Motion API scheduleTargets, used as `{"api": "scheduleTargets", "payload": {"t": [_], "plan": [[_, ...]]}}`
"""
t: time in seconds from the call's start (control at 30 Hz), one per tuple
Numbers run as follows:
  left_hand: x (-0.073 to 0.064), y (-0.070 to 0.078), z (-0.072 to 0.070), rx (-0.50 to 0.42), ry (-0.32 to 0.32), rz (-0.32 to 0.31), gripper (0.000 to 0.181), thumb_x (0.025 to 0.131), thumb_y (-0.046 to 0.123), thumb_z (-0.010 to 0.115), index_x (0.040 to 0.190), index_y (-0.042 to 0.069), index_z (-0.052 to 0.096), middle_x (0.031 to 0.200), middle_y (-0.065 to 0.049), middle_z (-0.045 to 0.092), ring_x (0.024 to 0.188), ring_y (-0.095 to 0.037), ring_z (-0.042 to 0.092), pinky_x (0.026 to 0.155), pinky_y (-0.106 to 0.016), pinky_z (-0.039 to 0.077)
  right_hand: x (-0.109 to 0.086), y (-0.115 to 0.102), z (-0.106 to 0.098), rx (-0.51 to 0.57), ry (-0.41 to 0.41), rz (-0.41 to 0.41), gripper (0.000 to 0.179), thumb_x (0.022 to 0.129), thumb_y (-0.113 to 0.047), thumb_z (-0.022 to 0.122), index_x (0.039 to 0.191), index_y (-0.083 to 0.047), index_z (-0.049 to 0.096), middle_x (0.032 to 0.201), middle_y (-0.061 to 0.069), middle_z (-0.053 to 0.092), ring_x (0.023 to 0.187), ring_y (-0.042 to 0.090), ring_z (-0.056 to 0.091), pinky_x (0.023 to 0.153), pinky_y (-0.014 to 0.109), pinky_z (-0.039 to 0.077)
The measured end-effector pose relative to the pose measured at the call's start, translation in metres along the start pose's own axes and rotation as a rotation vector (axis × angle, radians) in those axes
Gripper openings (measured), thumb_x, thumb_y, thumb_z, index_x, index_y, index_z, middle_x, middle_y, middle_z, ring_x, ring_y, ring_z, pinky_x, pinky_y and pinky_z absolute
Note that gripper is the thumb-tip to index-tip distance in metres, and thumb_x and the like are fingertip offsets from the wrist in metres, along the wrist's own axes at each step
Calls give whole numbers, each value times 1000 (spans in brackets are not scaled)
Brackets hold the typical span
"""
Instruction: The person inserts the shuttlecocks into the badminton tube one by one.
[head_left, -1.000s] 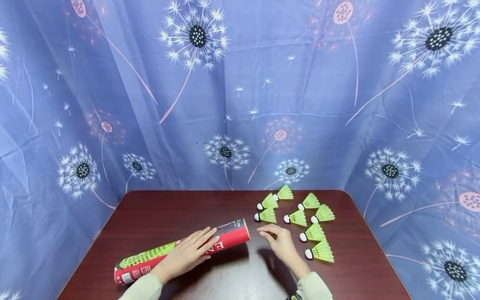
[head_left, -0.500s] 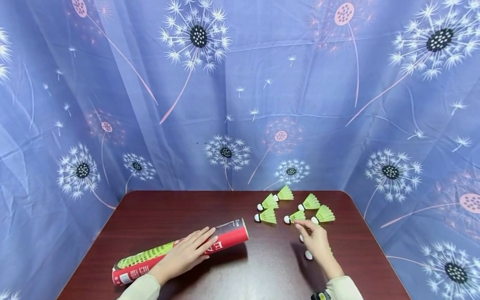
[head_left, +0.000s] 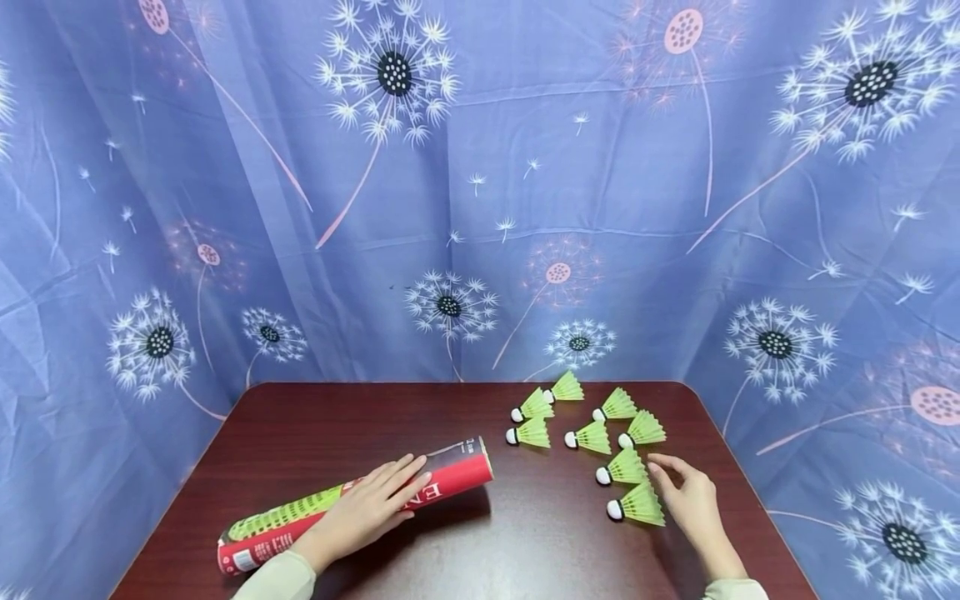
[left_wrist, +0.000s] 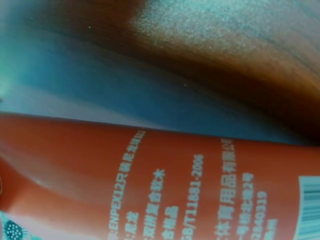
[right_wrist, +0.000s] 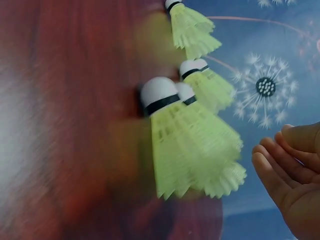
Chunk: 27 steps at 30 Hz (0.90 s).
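A long red, black and yellow-green shuttlecock tube (head_left: pixel 450 477) lies slantwise on the table, its far end toward the right. My left hand (head_left: pixel 367 506) holds it about the middle, fingers laid over the top and thumb on the near side. In the left wrist view the tube's red printed side (left_wrist: pixel 150 180) fills the lower part; the fingers are hidden there. My right hand (head_left: pixel 692 502) is just right of the two nearest yellow shuttlecocks (head_left: pixel 637 505). In the right wrist view its bent fingers (right_wrist: pixel 272 177) hold nothing, apart from the shuttlecocks (right_wrist: pixel 185 142).
Several more yellow shuttlecocks with white heads, such as one near the back (head_left: pixel 566 387) and one in the middle (head_left: pixel 590 437), lie at the back right. The dark red-brown table (head_left: pixel 315 417) has a blue dandelion-patterned curtain (head_left: pixel 510 150) behind and at its sides.
My right hand has moved from beside the tube's right end, across the nearest shuttlecocks, to their right side. The left hand stays on the tube, which has barely moved.
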<state>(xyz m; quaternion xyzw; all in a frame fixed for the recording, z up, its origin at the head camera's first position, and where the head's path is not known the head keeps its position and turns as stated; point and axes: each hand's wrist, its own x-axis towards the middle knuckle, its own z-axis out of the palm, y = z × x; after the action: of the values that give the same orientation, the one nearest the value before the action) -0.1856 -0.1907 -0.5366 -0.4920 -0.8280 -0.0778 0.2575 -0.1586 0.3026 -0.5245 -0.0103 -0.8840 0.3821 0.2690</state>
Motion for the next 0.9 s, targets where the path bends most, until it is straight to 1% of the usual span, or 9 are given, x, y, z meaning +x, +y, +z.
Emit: {"api": "scheduleTargets", "payload": {"t": [0.07, 0.13, 0.23, 0.33, 0.5, 0.63, 0.7, 0.8, 0.9], "plan": [[0, 0, 0, -2, 12, 5, 60, 94, 36, 61, 145, 10, 44, 148, -13, 41, 129, -33, 47, 101, -43, 41, -6, 3, -2, -7, -19, 36, 15, 85, -3, 71, 99, 1, 72, 76, 11, 71, 60, -4, 57, 51, 12, 42], [0, 0, -1, 1, 17, 7, 57, 97, 38, 55, 144, 9, 45, 148, -13, 42, 128, -33, 48, 100, -43, 41, -11, 7, -4, -12, -42, 79, 16, 86, -5, 71, 100, 1, 72, 76, 11, 71, 61, -4, 58, 52, 12, 44], [-2, 2, -2, 13, 18, 9, 55, 98, 40, 50, 144, 9, 45, 148, -13, 42, 128, -33, 49, 99, -43, 42, -18, 11, -6, -33, -81, 128, 18, 86, -8, 71, 101, 2, 72, 77, 11, 72, 63, -5, 59, 53, 14, 45], [-3, 3, -2, 11, 19, 6, 53, 101, 41, 44, 144, 9, 46, 147, -14, 42, 129, -33, 48, 99, -44, 43, -25, 14, -6, -50, -103, 131, 18, 86, -9, 72, 100, 2, 72, 80, 12, 72, 65, -5, 59, 54, 13, 45], [-3, 3, -1, 9, 15, 4, 55, 102, 43, 36, 145, 9, 44, 148, -13, 41, 129, -33, 48, 100, -43, 42, -35, 18, -4, -70, -115, 116, 15, 83, -9, 74, 95, 0, 73, 82, 11, 73, 67, -5, 59, 56, 16, 48], [-1, 2, -1, 6, 27, 3, 54, 102, 42, 36, 144, 9, 45, 148, -13, 41, 128, -33, 48, 100, -43, 41, -39, 19, -3, -70, -130, 91, 11, 80, -6, 76, 89, -1, 73, 78, 9, 72, 65, -5, 59, 56, 19, 48], [-1, 2, -2, 4, 22, -2, 54, 101, 42, 39, 144, 9, 45, 148, -13, 41, 128, -33, 48, 101, -42, 41, -40, 19, -3, -80, -130, 70, 9, 78, -5, 77, 86, -2, 73, 75, 6, 71, 63, -5, 58, 55, 20, 47], [0, 1, -3, 5, 0, -4, 57, 99, 41, 49, 146, 10, 43, 149, -13, 40, 129, -32, 47, 101, -42, 41, -40, 21, -5, -111, -127, 58, 8, 77, -5, 78, 82, -4, 73, 71, 3, 70, 61, -3, 58, 55, 23, 48], [1, 0, -3, -1, -12, -3, 64, 92, 36, 63, 146, 10, 41, 149, -13, 40, 130, -32, 46, 101, -43, 41, -41, 24, -7, -149, -130, 89, 7, 77, -7, 79, 82, -6, 73, 70, 1, 70, 60, -1, 58, 56, 26, 49]]}}
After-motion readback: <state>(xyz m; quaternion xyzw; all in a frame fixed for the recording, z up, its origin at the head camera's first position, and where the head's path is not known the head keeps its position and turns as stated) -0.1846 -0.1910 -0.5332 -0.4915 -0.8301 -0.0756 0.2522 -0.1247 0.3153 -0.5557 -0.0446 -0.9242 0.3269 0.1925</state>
